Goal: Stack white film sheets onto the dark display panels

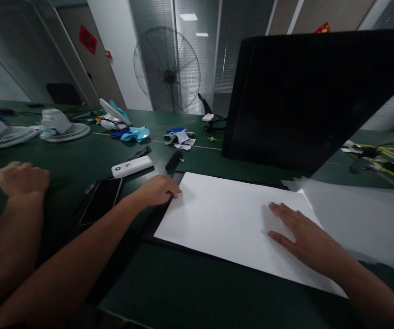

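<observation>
**Two hands on a white sheet of paper at a dark green table**

The white sheet (217,224) lies on a thin black board (154,226), which rests on the green table (190,283) in front of the person. The left hand (160,189) is at the sheet's left edge, fingers curled and fingertips touching the paper; whether they pinch it cannot be told. The right hand (296,228) is over the right half of the sheet, palm down, fingers extended and thumb spread away from them, gripping nothing.

Left of the board lies a dark-screened phone (103,198), partly behind the left forearm. Just beyond it are a white rounded device (132,167) and a small black object (174,161). Translucent sheets (361,210) spread to the right of the paper. A large black panel (313,100) stands behind the board. At far left, another person's closed fist (23,178) is above the table. A big round fan (167,68) stands in the background.
</observation>
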Demonstrator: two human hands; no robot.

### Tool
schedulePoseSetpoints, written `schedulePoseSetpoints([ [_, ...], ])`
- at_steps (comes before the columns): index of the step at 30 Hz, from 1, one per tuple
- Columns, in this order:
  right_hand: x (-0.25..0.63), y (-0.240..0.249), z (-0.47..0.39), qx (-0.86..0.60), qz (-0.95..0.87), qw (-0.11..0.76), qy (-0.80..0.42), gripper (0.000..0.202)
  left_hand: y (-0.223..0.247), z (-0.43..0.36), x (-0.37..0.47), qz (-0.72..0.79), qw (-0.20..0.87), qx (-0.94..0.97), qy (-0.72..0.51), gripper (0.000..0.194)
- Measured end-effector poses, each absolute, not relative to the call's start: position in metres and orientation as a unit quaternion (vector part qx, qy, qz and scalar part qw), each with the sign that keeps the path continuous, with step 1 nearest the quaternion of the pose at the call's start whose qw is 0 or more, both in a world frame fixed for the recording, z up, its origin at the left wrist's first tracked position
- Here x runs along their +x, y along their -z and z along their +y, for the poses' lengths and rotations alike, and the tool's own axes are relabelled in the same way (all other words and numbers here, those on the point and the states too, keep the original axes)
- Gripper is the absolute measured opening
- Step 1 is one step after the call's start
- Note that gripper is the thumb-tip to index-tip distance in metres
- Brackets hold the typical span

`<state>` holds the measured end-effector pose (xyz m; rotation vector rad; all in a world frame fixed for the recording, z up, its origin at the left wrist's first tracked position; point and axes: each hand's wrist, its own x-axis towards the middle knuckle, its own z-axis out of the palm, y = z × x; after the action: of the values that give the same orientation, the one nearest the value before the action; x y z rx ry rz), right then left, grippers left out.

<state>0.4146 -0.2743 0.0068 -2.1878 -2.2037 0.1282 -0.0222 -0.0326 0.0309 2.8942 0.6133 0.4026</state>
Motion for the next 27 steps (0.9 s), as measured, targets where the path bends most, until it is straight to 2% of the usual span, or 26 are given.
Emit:
schedulePoseSetpoints([
  [5, 0.395, -0.006, -0.272, -0.655, -0.753, 0.033, -0.051, 0.086, -0.040, -0.039, -0.023, 0.288, 0.002, 0.947, -0.143, 0.036],
  [8, 0.388, -0.004, -0.269, -0.643, -0.763, 0.053, -0.045, 0.083, -0.038, -0.039, -0.021, 0.276, 0.013, 0.953, -0.124, 0.034],
  [15, 0.457, -0.007, -0.258, -0.758, -0.643, 0.107, 0.032, 0.068, -0.026, -0.032, -0.023, 0.309, 0.066, 0.945, -0.085, 0.055],
  [18, 0.511, -0.005, -0.270, -0.826, -0.553, 0.101, 0.052, 0.078, -0.025, -0.030, -0.023, 0.319, 0.060, 0.943, -0.080, 0.059],
  [22, 0.557, 0.004, -0.289, -0.881, -0.467, 0.076, 0.013, 0.096, -0.025, -0.032, -0.021, 0.307, 0.048, 0.948, -0.075, 0.068],
  [27, 0.573, 0.014, -0.285, -0.897, -0.438, 0.064, -0.012, 0.088, -0.024, -0.032, -0.022, 0.309, 0.051, 0.948, -0.065, 0.071],
])
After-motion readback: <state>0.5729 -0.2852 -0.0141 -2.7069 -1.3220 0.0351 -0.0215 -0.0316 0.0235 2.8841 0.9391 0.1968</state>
